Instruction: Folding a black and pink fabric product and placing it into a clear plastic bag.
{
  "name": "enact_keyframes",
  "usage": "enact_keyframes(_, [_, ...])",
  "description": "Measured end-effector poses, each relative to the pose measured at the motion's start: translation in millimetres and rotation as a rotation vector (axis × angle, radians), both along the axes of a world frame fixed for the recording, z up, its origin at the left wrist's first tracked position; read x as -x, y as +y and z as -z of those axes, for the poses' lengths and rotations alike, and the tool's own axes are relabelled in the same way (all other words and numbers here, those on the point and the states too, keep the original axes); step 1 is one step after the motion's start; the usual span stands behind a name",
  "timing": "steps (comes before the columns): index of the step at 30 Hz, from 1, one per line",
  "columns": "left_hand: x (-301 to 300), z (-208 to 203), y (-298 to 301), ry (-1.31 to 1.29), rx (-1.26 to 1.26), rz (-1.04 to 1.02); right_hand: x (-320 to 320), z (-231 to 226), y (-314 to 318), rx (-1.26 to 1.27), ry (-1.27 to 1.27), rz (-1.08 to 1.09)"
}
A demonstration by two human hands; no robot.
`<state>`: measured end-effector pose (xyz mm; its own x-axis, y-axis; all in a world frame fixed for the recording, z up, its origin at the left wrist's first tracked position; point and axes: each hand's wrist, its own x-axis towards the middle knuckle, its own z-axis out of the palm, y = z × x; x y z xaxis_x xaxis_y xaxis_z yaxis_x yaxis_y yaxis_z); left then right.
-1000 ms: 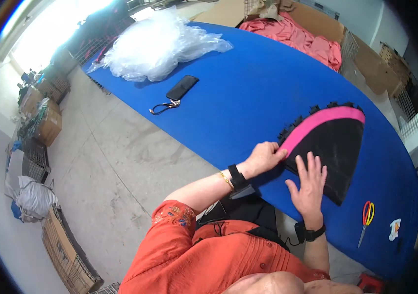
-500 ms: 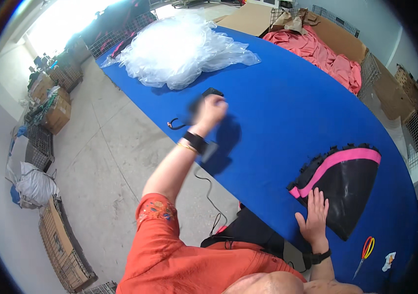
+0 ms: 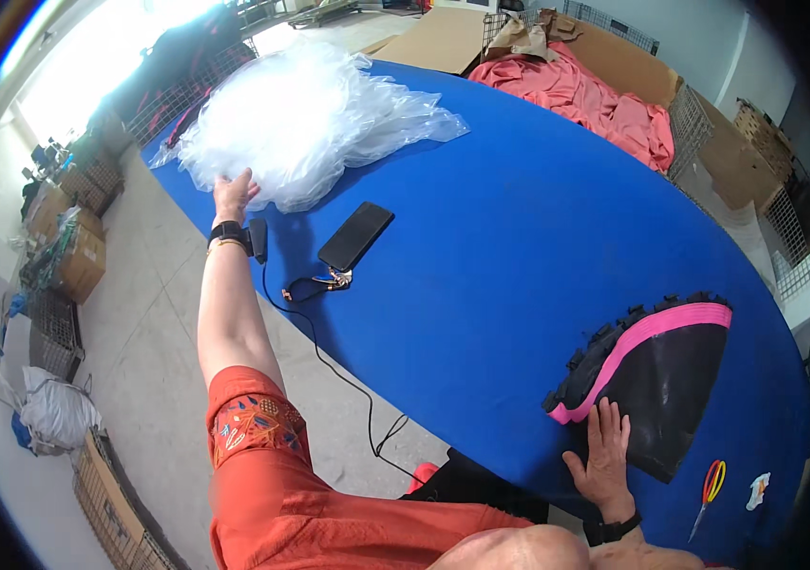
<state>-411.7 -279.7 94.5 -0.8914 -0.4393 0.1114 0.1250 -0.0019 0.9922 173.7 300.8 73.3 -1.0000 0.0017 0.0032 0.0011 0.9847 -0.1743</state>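
Note:
My left hand (image 3: 234, 194) reaches far forward to the near edge of a heap of clear plastic bags (image 3: 329, 133) on the blue table. Its fingers are stretched, with the thumb apart; whether they touch the plastic I cannot tell. Flat on the table, my right hand (image 3: 604, 461) has its fingers spread, the tips on the lower left edge of a black fan-shaped piece (image 3: 666, 394) with a pink band and a ruffled black rim. A black phone (image 3: 357, 236) lies between the hands, nearer the left, with a dark strap and small charms (image 3: 336, 279) attached.
Red-and-yellow-handled scissors (image 3: 712, 484) and a small white scrap (image 3: 758, 490) lie right of my right hand. A black cable (image 3: 367, 404) hangs from my left wrist. Coral fabric (image 3: 585, 104) fills a wire bin beyond the blue table (image 3: 500, 256). Boxes (image 3: 82, 256) stand along the left wall.
My left hand has swept away from the phone, forward and left to the plastic heap. The phone now lies uncovered. My right hand stays by the black piece, and the view has shifted slightly.

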Motion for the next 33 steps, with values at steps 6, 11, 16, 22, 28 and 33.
enact_keyframes(6, [-31, 2, 83, 0.039, 0.333, 0.209, -2, -5, -3, -0.001, 0.008, 0.014])
enact_keyframes(11, [-73, 15, 110, 0.354, 0.971, 0.626, 3, -7, -8, -0.006, 0.014, 0.007])
enact_keyframes(16, [-103, -12, 101, 0.014, 1.395, 0.795, 2, -4, -6, 0.008, 0.045, -0.010])
enact_keyframes(22, [-115, -76, 144, -0.491, 1.354, 0.252, -1, -2, -4, -0.011, 0.048, -0.002])
enact_keyframes(28, [-56, -67, 129, -0.453, 1.100, -0.009, 0, 0, -6, -0.022, 0.060, -0.031])
enact_keyframes(33, [-110, -56, 255, 0.566, 1.000, 0.290, -6, -2, -3, -0.027, 0.046, -0.006])
